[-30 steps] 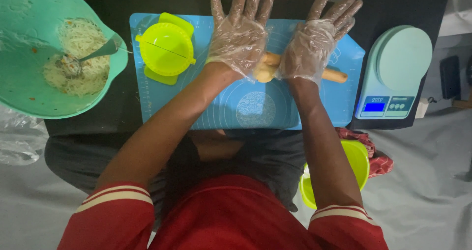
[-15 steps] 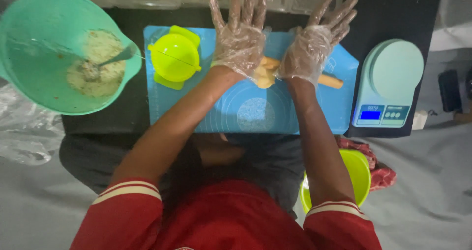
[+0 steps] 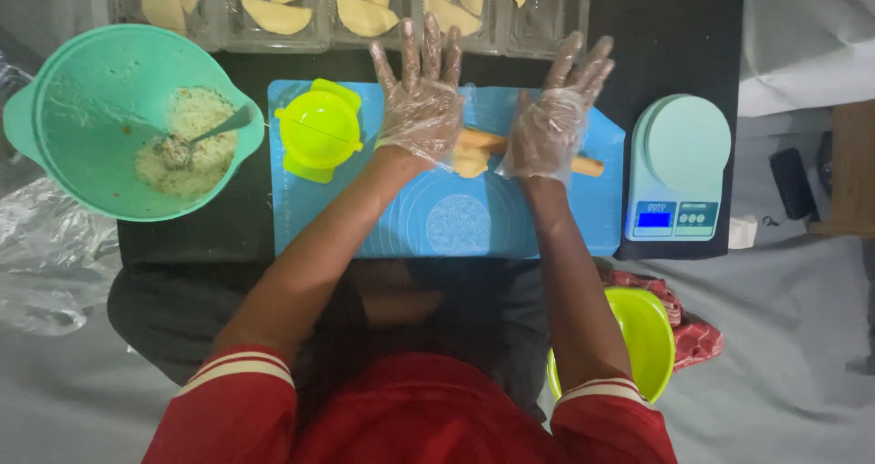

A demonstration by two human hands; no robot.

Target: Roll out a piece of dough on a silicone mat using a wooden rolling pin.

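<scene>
Both my hands wear clear plastic gloves and lie flat, fingers spread, on a wooden rolling pin (image 3: 583,165) over a blue silicone mat (image 3: 437,227). My left hand (image 3: 421,104) presses the pin's left part; my right hand (image 3: 551,122) presses its right part. A pale piece of dough (image 3: 471,161) shows under the pin between the two hands. The pin's middle is hidden by my palms.
A yellow-green dumpling press (image 3: 319,128) sits on the mat's left end. A teal bowl (image 3: 55,90) with filling and a spoon (image 3: 214,128) stands at left. Clear trays of folded dumplings (image 3: 365,13) line the back. A kitchen scale (image 3: 679,168) is at right, a green bowl (image 3: 643,336) near my right elbow.
My hands and the rolling pin have slid a little farther away from me across the mat. The camera view has shifted, bringing the dumpling trays into sight.
</scene>
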